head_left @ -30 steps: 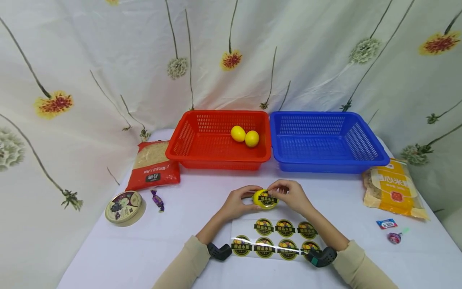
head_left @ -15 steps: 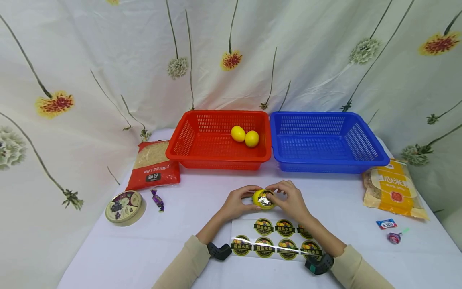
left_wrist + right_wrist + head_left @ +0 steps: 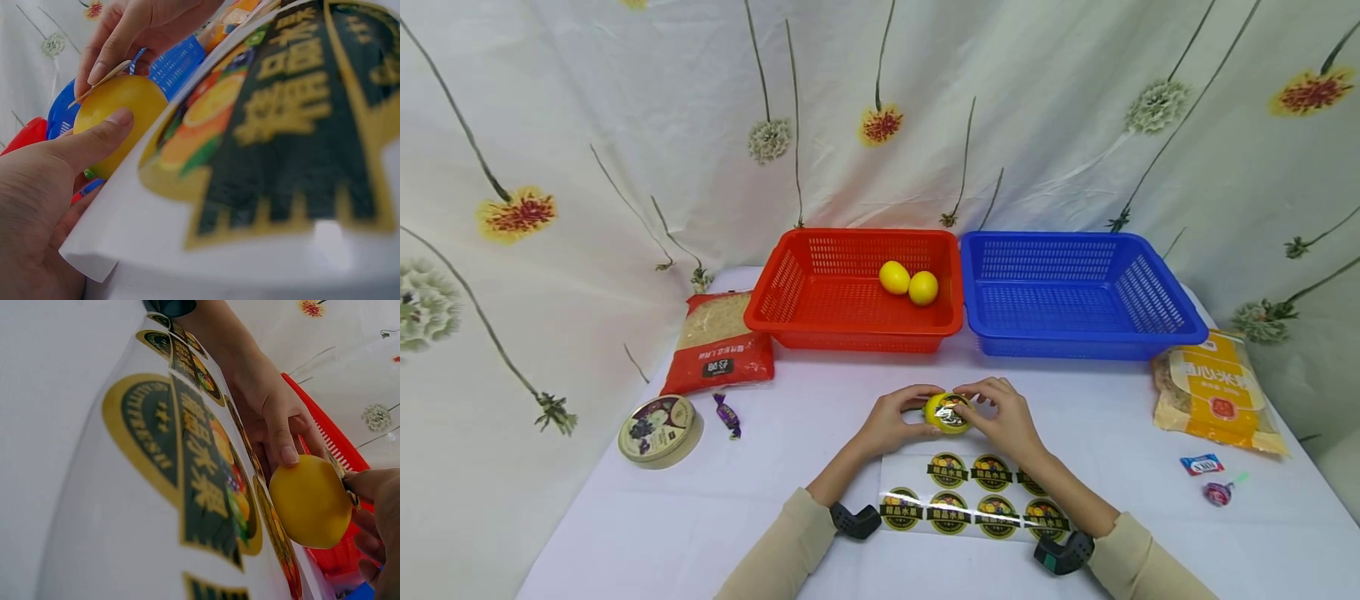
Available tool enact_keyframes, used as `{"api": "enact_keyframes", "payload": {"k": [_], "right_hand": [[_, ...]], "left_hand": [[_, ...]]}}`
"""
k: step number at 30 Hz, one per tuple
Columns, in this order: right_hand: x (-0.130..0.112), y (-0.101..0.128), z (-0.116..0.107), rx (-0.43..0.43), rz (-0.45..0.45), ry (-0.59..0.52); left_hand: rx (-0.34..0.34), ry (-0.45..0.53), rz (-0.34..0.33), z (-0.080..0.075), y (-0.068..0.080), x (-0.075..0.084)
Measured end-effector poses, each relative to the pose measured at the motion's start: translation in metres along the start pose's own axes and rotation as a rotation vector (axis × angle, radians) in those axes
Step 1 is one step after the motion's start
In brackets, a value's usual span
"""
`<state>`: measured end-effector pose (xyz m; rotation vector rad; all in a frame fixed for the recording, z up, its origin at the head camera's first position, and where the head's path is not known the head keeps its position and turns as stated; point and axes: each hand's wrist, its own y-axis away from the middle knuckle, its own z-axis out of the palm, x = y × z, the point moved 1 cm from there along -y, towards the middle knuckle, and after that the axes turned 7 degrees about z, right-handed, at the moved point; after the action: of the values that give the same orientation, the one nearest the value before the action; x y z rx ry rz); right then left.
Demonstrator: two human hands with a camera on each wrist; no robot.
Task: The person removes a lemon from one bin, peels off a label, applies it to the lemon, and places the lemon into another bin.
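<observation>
A yellow lemon (image 3: 942,416) is gripped at its left side by my left hand (image 3: 891,423), whose thumb lies across it in the left wrist view. On its upper right sits a round black-and-gold sticker (image 3: 953,410). My right hand (image 3: 1006,417) pinches that sticker with thumb and fingers against the fruit. One edge of the sticker (image 3: 111,80) stands off the lemon's skin in the left wrist view. Below both hands a clear-backed sheet of stickers (image 3: 950,512) lies flat, with several matching labels; my right forearm covers part of it.
Behind the hands stand a red basket (image 3: 850,340) with two lemons (image 3: 908,283) and a blue basket (image 3: 1082,346). At left are a red bag (image 3: 718,358), a round tin (image 3: 657,429) and a purple candy (image 3: 727,416). A yellow bag (image 3: 1221,396), small packet (image 3: 1202,464) and lollipop (image 3: 1218,493) lie right.
My right hand has shifted slightly left and closer to the lemon, its thumb now over the sticker. My left hand and the lemon have barely moved.
</observation>
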<state>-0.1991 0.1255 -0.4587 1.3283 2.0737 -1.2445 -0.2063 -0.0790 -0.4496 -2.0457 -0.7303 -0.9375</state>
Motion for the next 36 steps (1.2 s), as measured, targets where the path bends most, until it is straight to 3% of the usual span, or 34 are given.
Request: {"api": "enact_keyframes", "payload": {"k": [36], "right_hand": [[0.008,0.012,0.008,-0.024,-0.072,-0.060]], "left_hand": [[-0.001,0.008,-0.001,0.000,0.001,-0.004]]}}
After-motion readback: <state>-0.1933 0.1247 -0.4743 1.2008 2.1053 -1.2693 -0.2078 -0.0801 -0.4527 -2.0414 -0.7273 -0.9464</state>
